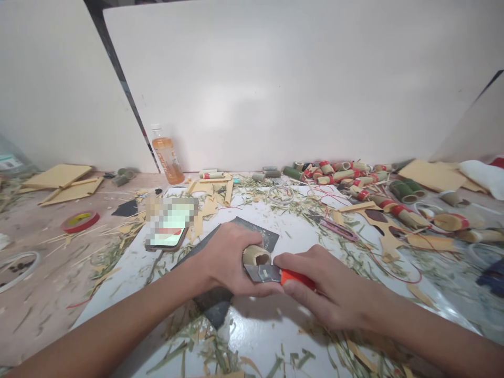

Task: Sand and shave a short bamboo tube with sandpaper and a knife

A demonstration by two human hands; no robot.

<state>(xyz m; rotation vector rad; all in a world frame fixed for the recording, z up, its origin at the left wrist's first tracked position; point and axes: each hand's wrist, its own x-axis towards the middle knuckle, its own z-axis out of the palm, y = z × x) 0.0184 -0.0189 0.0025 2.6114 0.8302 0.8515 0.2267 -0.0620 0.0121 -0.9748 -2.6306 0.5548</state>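
Observation:
My left hand (232,260) is wrapped round a short piece of bamboo tube (255,255), its hollow end turned to the right. A utility knife (297,278) with an orange-red handle is gripped in my right hand (326,286). Its wide grey blade lies against the near side of the tube's open end, close to my left thumb. Under my hands a dark sheet (214,310), like sandpaper, rests on a white board (252,336) strewn with green and tan shavings.
Beyond my left hand lies a phone (171,226), with a drink bottle (168,160) behind it. Red tape (80,221) sits at left. Several red-banded bamboo pieces (407,215) are heaped at right, near a pink cutter (338,230). A white panel (299,84) stands behind.

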